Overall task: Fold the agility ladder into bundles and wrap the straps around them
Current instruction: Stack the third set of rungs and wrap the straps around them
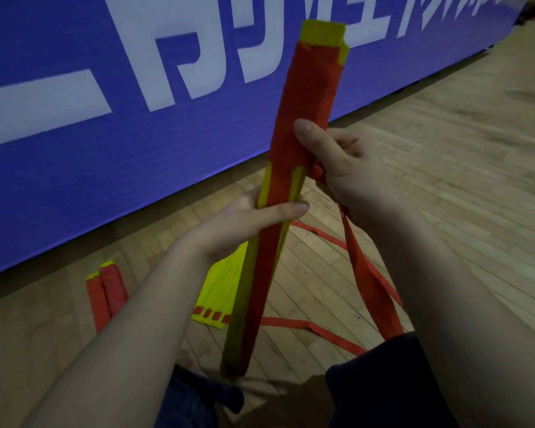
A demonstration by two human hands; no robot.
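Both hands hold one upright ladder bundle (303,97), a long stack of yellow rungs wound in red strap, its lower end down between the person's knees and its top tilted slightly right against the blue banner (105,118). Left hand (254,217) grips the bundle below its middle, thumb laid across the front and fingers curled behind. Right hand (343,171) sits just above it on the bundle's right side, thumb pressed flat on the red wrapping while the curled fingers pinch the loose strap (368,279), which hangs from that fist down past the right forearm to the wooden floor (445,180). More red strap (315,327) trails across the boards behind the bundle. A folded stack of yellow rungs (226,285), unwrapped, lies on the floor just behind the left wrist. Farther left, near the foot of the banner, two wrapped bundles (107,291) lie side by side, touching. Dark trouser legs (377,381) show at the bottom edge.
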